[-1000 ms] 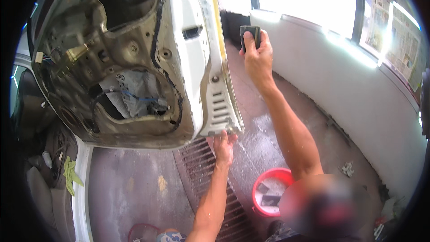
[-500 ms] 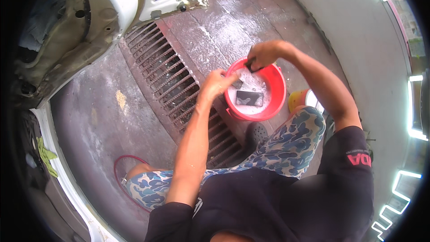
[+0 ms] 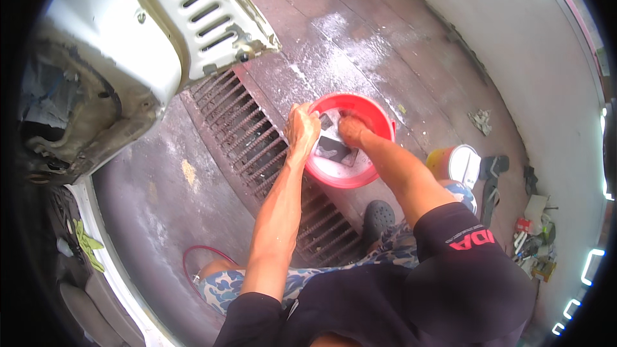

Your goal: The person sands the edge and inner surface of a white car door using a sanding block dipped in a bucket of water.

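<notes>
My left hand (image 3: 302, 130) is closed on the left rim of a red bucket (image 3: 355, 178) of foamy water, fingers curled at the edge. My right hand (image 3: 353, 130) is down inside the bucket, fingers bent in the suds, and what they hold is hidden. Beside it a dark flat rectangular block (image 3: 331, 149) lies in the foam, with a smaller piece near the left rim.
A stripped white vehicle door (image 3: 148, 0) juts from the upper left above a grated drain (image 3: 228, 125). A yellow pail (image 3: 453, 164) stands right of the bucket, with litter (image 3: 533, 234) by the curved-looking wall (image 3: 514, 26). A red hose (image 3: 186, 257) lies lower left.
A second ago my hands were up at the door, the right holding a dark block. Both came down: the right has entered the bucket, the left has moved onto its rim.
</notes>
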Action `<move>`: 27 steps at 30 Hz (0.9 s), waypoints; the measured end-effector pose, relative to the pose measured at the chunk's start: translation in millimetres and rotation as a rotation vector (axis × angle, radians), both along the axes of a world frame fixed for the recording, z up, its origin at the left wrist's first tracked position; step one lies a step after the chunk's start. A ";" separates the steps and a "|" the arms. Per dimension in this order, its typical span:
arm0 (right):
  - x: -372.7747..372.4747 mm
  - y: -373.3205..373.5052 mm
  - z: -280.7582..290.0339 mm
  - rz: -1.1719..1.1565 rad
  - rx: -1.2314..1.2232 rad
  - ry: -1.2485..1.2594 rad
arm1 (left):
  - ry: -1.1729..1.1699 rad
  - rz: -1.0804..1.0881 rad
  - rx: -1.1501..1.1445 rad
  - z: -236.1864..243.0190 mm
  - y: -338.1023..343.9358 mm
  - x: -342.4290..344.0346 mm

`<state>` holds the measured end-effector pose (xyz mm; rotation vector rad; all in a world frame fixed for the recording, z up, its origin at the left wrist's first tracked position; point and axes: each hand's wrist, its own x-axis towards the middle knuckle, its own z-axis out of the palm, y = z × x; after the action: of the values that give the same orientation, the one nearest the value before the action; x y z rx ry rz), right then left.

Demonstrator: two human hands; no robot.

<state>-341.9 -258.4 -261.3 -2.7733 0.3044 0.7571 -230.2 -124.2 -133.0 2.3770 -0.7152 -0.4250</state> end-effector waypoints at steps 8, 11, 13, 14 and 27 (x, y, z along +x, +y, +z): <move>54.0 -27.9 -22.7 0.233 0.000 0.278 | -0.339 -0.058 0.159 17.0 -37.5 16.2; 60.6 -25.0 -10.4 0.299 0.037 0.373 | -0.530 -0.026 -0.074 27.5 -37.3 -19.3; 59.9 -29.0 0.8 0.335 0.055 0.428 | -0.258 -0.002 -0.209 26.8 -29.9 -47.8; 60.3 -28.2 6.5 0.358 0.065 0.458 | -0.048 0.051 -0.259 15.2 -24.2 -60.4; 39.1 -46.0 58.4 -0.586 0.618 -0.027 | 1.318 0.597 -0.373 -32.6 -48.8 -36.8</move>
<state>-302.8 -304.3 -202.9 -1.9643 0.6998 0.5384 -267.0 -172.9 -165.5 1.3643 0.4716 -1.2308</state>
